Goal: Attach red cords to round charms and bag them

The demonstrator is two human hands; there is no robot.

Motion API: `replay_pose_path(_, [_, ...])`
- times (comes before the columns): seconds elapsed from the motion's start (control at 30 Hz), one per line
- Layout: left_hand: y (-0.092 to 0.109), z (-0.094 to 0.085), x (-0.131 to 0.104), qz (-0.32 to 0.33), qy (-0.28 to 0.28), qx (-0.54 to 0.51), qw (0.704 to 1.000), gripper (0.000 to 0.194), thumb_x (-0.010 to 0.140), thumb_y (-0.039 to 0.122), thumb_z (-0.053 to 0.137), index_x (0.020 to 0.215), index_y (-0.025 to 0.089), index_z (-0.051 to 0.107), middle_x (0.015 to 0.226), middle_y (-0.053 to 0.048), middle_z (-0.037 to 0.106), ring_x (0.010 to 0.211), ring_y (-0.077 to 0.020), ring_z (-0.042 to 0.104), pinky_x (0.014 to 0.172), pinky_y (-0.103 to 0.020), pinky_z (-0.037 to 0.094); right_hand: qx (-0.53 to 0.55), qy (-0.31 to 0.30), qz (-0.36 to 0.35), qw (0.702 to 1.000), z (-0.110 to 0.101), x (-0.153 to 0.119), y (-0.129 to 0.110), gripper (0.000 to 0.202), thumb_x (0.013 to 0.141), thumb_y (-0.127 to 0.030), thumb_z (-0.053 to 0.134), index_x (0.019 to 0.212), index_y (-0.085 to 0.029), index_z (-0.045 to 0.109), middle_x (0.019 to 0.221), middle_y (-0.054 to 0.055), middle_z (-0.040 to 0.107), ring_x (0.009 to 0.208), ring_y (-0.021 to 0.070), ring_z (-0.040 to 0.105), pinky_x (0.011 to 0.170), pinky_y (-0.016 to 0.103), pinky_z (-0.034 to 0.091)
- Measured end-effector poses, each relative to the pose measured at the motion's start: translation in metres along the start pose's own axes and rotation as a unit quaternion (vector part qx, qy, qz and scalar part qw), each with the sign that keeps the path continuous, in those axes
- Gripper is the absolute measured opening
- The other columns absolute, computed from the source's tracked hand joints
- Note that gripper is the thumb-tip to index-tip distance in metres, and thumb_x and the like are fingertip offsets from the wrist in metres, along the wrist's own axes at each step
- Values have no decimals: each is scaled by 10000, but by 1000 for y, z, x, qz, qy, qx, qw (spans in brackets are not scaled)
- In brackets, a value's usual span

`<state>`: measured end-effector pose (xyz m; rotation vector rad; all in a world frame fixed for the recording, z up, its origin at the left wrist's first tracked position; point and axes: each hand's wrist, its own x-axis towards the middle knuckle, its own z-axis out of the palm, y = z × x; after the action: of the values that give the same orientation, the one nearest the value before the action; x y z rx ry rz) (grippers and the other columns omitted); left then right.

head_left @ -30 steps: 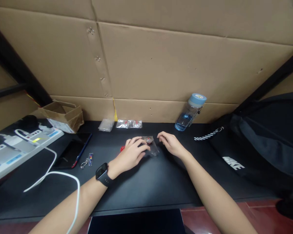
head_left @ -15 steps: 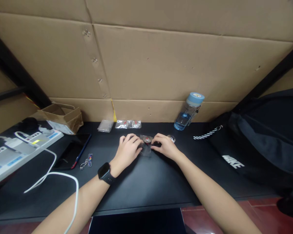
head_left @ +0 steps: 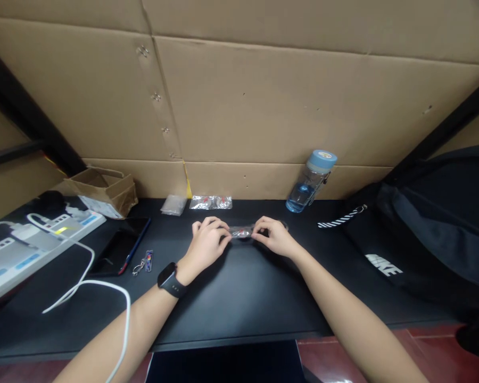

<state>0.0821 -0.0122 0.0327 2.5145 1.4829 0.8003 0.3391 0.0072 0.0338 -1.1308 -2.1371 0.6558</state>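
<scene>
Nearest us, dark red floor tiles (head_left: 331, 356) show below the front edge of the smooth black counter (head_left: 231, 303). A thin white cable (head_left: 126, 319) loops across the left forearm, and we see a black smartwatch (head_left: 168, 275) on that wrist. A metal keyring with a flat multicoloured tag (head_left: 149, 260) lies just beside a black tablet with a blue edge (head_left: 122, 247).

Around mid-counter, the left hand (head_left: 209, 242) pinches the left end of a small clear plastic packet with a red mark (head_left: 241, 233) between thumb and fingers. The right hand (head_left: 274, 236) pinches its right end the same way, so the packet lies between the two. Its contents are too blurred for us to name with confidence.

At the right we have a large black fabric backpack (head_left: 435, 229), with a black-and-white striped strap (head_left: 337, 221) near it; at the left, a long white plastic power strip (head_left: 35, 250). Farthest back, before the brown cardboard wall (head_left: 263, 106), we find an open brown cardboard box (head_left: 107, 191), a shiny pair of flat packets (head_left: 211, 202) and a tilted clear bottle with a blue lid (head_left: 305, 183).
</scene>
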Motion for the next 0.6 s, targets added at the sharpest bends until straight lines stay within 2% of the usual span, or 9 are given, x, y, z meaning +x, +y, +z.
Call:
replay_pose_path(0.17, [6, -2, 1, -59, -9, -36, 998, 287, 953, 369, 588, 766, 251, 771, 1166, -39, 719, 1183, -296, 499, 938, -496, 327, 10, -22, 46, 999, 4, 0, 3, 152, 920, -273, 654, 795, -199, 699, 936, 46, 646, 883, 184, 614, 847, 324, 477])
replay_pose_path(0.3, [13, 0, 3, -49, -3, -21, 999, 418, 1005, 386, 515, 708, 220, 757, 1154, -53, 715, 1205, -298, 481, 945, -507, 317, -39, -37, 78, 996, 10, 2, 3, 228, 918, -192, 595, 713, -192, 695, 931, 57, 663, 932, 200, 615, 925, 356, 440])
replay_pose_path(0.5, [23, 7, 6, -11, 24, 35, 999, 371, 1000, 369, 546, 725, 188, 717, 1082, -92, 716, 1190, -308, 494, 949, -518, 320, -106, -18, 137, 985, 13, 1, -2, 262, 846, -183, 608, 587, -185, 646, 856, 69, 660, 836, 202, 617, 826, 332, 447])
replay_pose_path(0.6, [26, 6, 7, -10, 56, 68, 996, 223, 975, 382, 595, 920, 206, 720, 1122, -106, 708, 1212, -328, 487, 935, -512, 329, -130, -15, 135, 982, 15, -1, -4, 283, 835, -185, 608, 552, -185, 606, 805, 69, 649, 782, 195, 609, 785, 322, 449])
